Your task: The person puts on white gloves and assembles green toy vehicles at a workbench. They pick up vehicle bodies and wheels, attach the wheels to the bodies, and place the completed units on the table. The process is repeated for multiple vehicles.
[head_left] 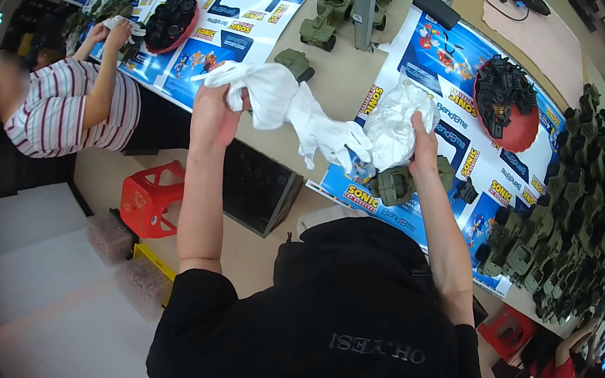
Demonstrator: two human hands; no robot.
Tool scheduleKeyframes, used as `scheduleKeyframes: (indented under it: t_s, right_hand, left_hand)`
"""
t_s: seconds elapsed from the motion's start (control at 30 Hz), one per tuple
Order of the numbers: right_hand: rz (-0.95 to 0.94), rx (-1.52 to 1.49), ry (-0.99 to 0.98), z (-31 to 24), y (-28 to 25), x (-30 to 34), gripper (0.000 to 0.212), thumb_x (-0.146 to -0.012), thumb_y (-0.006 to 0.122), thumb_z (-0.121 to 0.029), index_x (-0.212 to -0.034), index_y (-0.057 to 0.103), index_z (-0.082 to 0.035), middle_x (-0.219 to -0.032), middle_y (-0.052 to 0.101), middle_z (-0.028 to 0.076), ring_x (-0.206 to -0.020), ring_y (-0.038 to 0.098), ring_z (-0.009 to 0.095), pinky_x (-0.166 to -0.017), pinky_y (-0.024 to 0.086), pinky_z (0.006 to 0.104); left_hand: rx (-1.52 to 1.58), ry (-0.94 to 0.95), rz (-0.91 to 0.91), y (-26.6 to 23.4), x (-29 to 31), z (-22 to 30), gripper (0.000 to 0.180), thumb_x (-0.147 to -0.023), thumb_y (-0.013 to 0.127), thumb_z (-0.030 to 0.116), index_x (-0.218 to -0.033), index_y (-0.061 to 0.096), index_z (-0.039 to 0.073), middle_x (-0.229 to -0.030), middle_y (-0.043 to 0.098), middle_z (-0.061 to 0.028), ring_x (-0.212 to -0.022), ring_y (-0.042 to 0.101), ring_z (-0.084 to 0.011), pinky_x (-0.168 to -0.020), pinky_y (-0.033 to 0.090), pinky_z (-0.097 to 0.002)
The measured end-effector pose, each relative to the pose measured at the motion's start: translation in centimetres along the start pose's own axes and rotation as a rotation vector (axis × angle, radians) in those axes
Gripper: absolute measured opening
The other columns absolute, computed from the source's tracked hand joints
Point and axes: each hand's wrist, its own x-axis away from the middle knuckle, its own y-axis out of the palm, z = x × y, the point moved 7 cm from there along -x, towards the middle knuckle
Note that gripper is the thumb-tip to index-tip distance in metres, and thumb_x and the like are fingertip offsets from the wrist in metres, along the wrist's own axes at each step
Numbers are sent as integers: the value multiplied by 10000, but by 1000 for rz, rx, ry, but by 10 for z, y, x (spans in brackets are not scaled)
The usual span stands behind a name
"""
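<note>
My left hand (216,112) is closed on white gloves (272,95), held up over the front edge of the table. Their limp fingers (328,138) hang to the right, toward a crumpled white bundle (399,125) that looks like a thin plastic bag. My right hand (424,145) grips that bundle at its right side. The glove fingertips meet or overlap the bundle's left edge; I cannot tell whether they are joined. Below the bundle, a green toy vehicle (393,186) stands on the printed sheet, with a small black part (466,192) to its right.
A red bowl (524,141) of black parts sits at right, beside many green toy vehicles (540,218). More toy vehicles (331,15) stand behind a metal post (362,15). At left, a co-worker in a striped shirt (71,104) handles something white near another red bowl (185,35). A red stool (152,198) stands below.
</note>
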Motion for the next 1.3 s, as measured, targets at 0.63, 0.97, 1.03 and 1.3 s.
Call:
scheduleKeyframes:
  t_s: [0.63,0.97,1.03,1.3]
  right_hand:
    - [-32,265,58,-1,1,-8,682,-864,678,-383,-1357,409,3,-1232,564,165,-1080,584,237,-891,478,352]
    - [-245,980,-704,-54,81,35,253,-849,638,-137,-1064,631,-6,-1053,631,150,-867,640,240,-719,502,347]
    - [-307,983,-661,-45,87,37,245,-849,638,-138,-1052,638,-2,-1034,637,149,-812,645,235,-681,505,345]
    - [-275,1059,-536,-38,47,38,216,-873,619,-154,-1013,667,3,-919,690,148,-789,662,229,-672,509,319]
  left_hand:
    - [183,-145,164,-79,-111,-41,417,-1026,349,283,-1318,436,-1,-1296,540,-156,-1202,529,-299,-1031,425,-460]
    - [298,-188,119,-89,-119,-45,418,-1031,348,284,-1305,448,-14,-1274,556,-145,-1162,557,-279,-1011,441,-441]
    - [307,-62,201,-109,-143,-47,423,-1020,389,298,-1299,451,-13,-1282,552,-141,-1170,554,-274,-1010,440,-432]
    - [-687,265,128,-65,-73,-122,359,-841,699,210,-1116,551,32,-991,576,-99,-972,530,-149,-815,441,-290]
